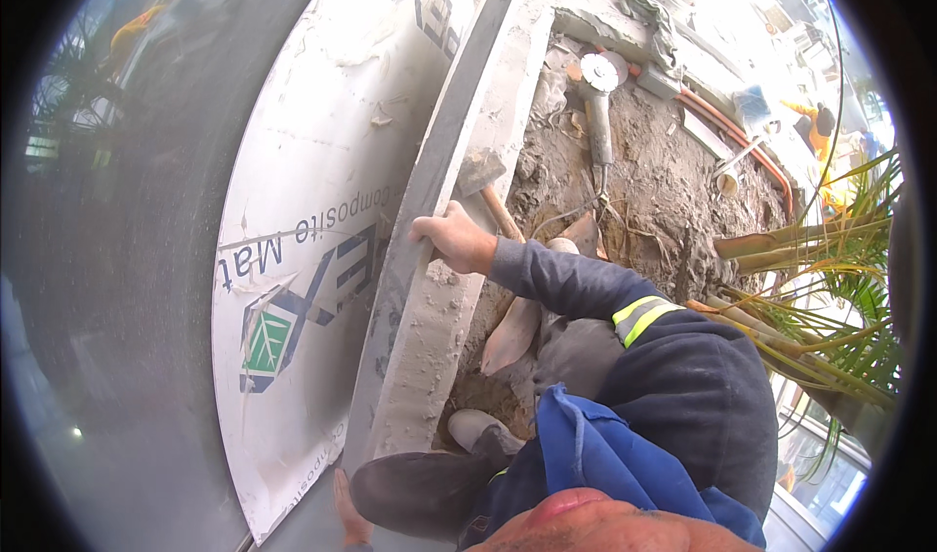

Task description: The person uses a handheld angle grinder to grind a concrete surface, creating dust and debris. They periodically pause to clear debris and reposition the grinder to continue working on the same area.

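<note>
My right hand [451, 238] curls its fingers over the grey edge strip [429, 191] capping the concrete curb [429, 327], my left hand [348, 513] lies flat, fingers spread, against the white panel [303, 162] below, so I judge the fitting unfinished, hammer [485, 186] and grinder [597, 103] idle in the dirt.
</note>
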The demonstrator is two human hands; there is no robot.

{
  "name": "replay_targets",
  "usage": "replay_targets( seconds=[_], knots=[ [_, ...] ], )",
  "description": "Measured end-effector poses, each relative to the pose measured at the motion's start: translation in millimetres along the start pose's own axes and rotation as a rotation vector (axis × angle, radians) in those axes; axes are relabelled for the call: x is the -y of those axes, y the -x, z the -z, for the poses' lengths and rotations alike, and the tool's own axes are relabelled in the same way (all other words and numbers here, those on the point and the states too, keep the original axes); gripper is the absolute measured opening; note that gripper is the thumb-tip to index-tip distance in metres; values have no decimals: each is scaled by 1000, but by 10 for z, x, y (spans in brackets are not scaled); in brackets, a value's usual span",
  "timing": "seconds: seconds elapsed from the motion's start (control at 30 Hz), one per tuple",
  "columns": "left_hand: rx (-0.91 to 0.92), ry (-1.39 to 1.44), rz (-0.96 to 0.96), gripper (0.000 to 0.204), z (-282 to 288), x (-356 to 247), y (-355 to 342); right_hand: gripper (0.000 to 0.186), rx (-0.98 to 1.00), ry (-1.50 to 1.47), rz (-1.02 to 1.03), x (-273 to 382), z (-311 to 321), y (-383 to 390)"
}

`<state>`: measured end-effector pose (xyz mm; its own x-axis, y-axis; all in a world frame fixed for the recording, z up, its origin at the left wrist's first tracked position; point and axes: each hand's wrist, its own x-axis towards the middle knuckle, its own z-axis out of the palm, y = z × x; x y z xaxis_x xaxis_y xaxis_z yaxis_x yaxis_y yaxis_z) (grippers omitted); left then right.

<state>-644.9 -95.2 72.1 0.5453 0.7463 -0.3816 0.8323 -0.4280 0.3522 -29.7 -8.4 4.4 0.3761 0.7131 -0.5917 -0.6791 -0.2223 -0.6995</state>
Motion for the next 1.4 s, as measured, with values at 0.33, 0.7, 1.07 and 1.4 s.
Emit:
replay_targets(
  seconds=[0.33,0.7,1.07,1.4],
  knots=[
    [90,248,8,96,129,-274,-583,6,-43,-78,169,654,330,28],
    [3,149,-15,99,-137,-445,-845,11,-47,-80,227,940,812,-445],
    [-36,53,52,99,470,-1352,-1567,10,-44,-304,302,1398,1062,-918],
    [-62,56,15,102,252,-1851,-2062,5,-26,-301,375,1825,1541,-1097]
  ],
)
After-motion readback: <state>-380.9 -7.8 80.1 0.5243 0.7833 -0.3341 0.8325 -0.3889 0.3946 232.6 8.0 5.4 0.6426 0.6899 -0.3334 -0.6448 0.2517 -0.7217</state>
